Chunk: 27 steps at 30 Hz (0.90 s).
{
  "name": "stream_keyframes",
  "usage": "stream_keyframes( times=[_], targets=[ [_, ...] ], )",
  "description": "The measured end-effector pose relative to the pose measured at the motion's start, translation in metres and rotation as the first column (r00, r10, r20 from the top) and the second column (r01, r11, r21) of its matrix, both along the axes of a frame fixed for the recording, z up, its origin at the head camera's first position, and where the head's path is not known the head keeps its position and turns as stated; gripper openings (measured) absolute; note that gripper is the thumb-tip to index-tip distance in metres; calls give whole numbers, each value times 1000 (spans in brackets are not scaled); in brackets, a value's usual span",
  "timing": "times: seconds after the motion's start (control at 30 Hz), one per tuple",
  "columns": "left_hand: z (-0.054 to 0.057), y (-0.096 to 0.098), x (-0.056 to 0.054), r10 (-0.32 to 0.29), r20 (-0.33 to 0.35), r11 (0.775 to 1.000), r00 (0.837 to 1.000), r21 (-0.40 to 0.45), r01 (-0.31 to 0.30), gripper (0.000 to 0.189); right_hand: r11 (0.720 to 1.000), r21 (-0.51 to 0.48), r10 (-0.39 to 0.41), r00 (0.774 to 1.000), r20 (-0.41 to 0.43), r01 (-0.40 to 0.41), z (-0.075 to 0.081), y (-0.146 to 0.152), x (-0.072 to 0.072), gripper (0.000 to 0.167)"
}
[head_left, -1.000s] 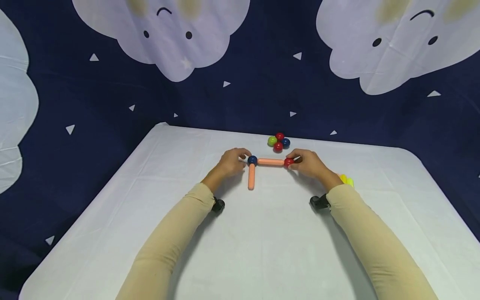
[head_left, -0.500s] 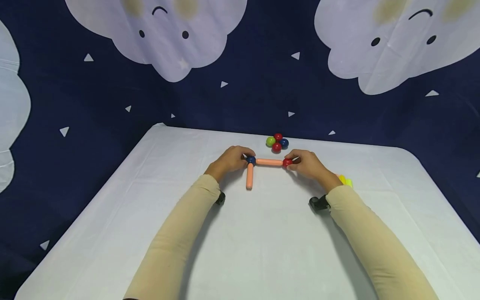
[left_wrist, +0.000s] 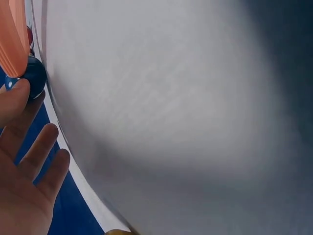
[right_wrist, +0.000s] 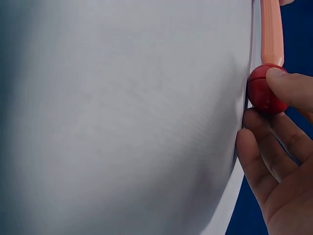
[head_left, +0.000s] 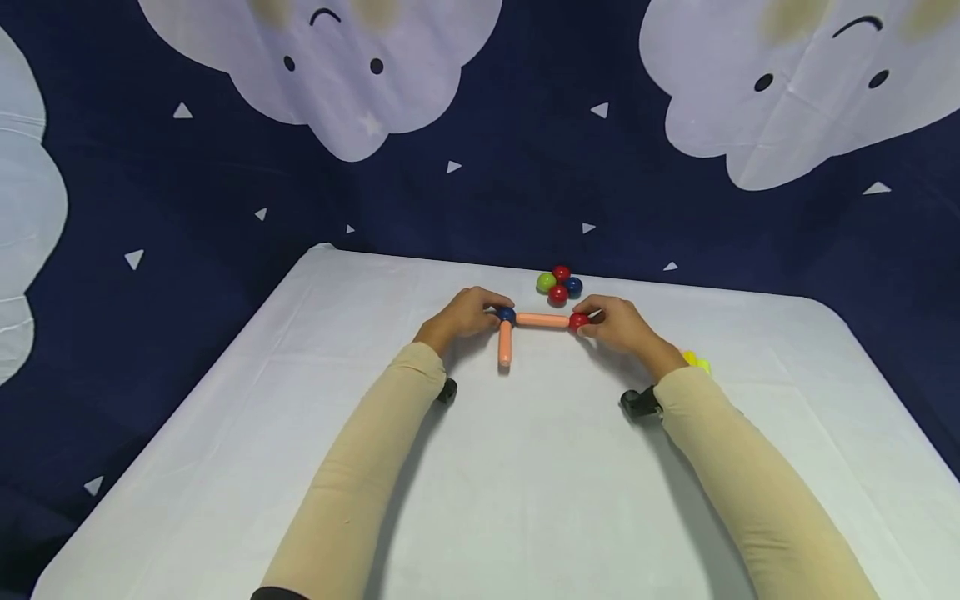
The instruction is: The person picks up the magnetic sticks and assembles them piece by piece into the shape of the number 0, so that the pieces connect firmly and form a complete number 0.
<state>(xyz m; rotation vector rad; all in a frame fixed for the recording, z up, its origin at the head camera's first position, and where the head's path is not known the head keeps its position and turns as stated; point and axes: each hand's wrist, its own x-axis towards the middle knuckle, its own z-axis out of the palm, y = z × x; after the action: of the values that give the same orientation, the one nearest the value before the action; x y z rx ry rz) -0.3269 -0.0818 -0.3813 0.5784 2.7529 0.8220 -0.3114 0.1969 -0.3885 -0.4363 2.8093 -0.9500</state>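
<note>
My left hand (head_left: 467,313) pinches a dark blue ball (head_left: 507,316) between thumb and fingers, and its other fingers are spread in the left wrist view. From that ball an orange rod (head_left: 543,320) runs right to a red ball (head_left: 578,322). A second orange rod (head_left: 505,344) points from the blue ball toward the front, a small shadow under its free end. Thumb and fingers of my right hand (head_left: 617,325) grip the red ball, also seen close up as a red ball (right_wrist: 266,90) in the right wrist view, the rod standing out from it.
Behind the hands sits a cluster of loose balls: a green ball (head_left: 546,282), a blue ball (head_left: 573,287) and two red ones. Yellow pieces (head_left: 693,360) lie partly hidden behind the right wrist. A white-covered table (head_left: 555,483) ends at a dark blue cloud-print cloth (head_left: 525,200).
My left hand has shifted from just left of the blue ball to pinching it. The front rod looks shorter now, its free end raised a little. My right hand stays on the red ball.
</note>
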Motion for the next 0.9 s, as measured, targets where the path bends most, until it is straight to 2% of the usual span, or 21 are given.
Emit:
stream_keyframes(
  times=[0.27,0.43,0.6,0.7,0.9],
  targets=[
    [0,2,-1,-1,20,1000,1000,9,1,41,1000,-6,8,1000,-7,-8,1,8,-6,37],
    [0,2,-1,18,28,1000,999,2,-18,41,999,2,-33,998,-47,33,5,10,-18,40],
    [-1,2,-2,11,35,1000,999,12,-12,42,992,115,-39,994,-104,51,8,12,-27,40],
    [-1,3,-4,5,37,1000,999,24,-6,42,984,169,-33,994,-105,50,10,12,-31,44],
    [-2,1,-4,25,44,1000,999,17,-26,41,977,207,-24,996,-83,40,8,5,-39,57]
  ],
)
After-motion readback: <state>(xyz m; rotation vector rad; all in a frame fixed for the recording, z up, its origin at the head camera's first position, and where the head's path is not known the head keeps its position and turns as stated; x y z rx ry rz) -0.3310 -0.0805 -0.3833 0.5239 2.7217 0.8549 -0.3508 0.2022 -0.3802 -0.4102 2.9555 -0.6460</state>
